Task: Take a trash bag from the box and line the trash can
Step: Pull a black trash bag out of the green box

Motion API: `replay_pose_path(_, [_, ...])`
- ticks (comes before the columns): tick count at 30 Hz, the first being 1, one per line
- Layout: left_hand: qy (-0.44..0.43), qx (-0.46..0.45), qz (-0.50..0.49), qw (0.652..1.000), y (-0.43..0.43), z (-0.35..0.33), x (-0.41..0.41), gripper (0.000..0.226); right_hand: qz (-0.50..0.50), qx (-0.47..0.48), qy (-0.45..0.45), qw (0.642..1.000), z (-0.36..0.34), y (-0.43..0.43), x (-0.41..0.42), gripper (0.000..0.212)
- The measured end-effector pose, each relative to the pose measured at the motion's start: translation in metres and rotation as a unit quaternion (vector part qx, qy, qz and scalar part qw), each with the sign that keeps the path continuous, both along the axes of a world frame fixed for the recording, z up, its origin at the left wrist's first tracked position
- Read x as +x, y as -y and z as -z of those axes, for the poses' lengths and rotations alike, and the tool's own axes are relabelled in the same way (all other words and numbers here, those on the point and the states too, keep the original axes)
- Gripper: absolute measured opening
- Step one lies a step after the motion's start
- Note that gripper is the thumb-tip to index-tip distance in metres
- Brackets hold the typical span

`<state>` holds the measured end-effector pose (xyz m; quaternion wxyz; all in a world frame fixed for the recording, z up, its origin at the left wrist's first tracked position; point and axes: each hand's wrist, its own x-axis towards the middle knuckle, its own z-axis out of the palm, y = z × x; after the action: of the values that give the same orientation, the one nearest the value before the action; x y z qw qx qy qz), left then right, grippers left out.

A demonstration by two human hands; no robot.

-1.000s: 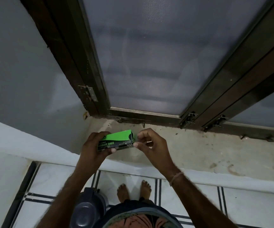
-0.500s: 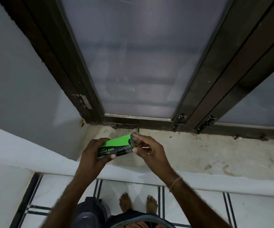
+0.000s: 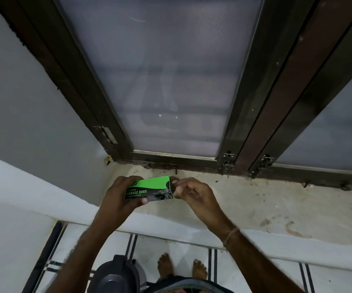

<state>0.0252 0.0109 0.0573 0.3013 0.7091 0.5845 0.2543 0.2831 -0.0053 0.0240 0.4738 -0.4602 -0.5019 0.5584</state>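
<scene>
Head cam: left hand [image 3: 120,195] has its fingers curled round the green garbage bag box [image 3: 154,183], right hand [image 3: 194,193] pinching its end; grey trash can [image 3: 115,275] by the feet [image 3: 166,265].

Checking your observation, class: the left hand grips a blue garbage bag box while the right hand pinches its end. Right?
No: the head view shows the box is green and black, not blue. The left hand grips it while the right hand pinches its end.
</scene>
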Motion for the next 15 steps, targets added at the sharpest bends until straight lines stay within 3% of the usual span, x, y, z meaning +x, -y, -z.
replay_pose_path(9, [-0.237,0.124,0.045,0.962,-0.017,-0.042,0.039,0.067,-0.031,-0.177,-0.197,0.964,0.009,-0.007,-0.008,0.026])
replay_pose_path(12, [-0.248,0.146,0.060,0.956,-0.020,-0.052,0.044,0.064,-0.022,-0.208,-0.247,0.946,0.005,-0.010,-0.006,0.040])
replay_pose_path(15, [-0.205,0.134,0.057,0.968,-0.021,-0.054,0.037,0.062,-0.013,-0.223,-0.269,0.937,0.002,-0.013,-0.002,0.048])
